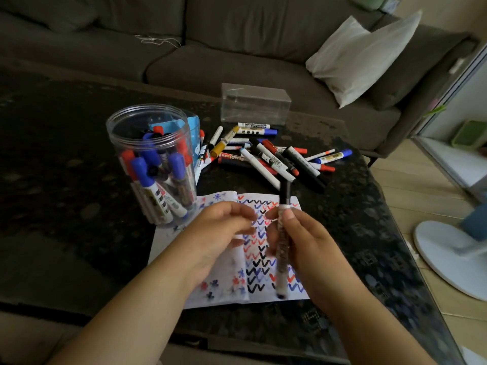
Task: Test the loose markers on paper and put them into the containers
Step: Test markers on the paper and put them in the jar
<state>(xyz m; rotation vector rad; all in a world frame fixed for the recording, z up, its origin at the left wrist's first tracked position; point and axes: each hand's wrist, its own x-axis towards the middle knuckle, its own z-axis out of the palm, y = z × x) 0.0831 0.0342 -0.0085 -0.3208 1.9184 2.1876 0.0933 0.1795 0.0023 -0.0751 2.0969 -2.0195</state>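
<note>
A person sits at a dark table (66,159). The right hand (305,241) pinches a black-capped marker (282,243) upright over the scribbled paper (263,264). The left hand (224,227), fingers loosely curled and holding nothing, hovers just beside it. The step looks like uncapping: steady the barrel, pull the cap straight off, then draw on a bare patch. A clear jar (150,164) of markers stands at ten o'clock; the loose pile (268,154) lies at twelve.

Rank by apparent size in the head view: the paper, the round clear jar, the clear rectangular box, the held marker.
1. Paper
2. Round clear jar, though it sits nearer the camera than the box
3. Clear rectangular box
4. Marker held in the right hand
</note>
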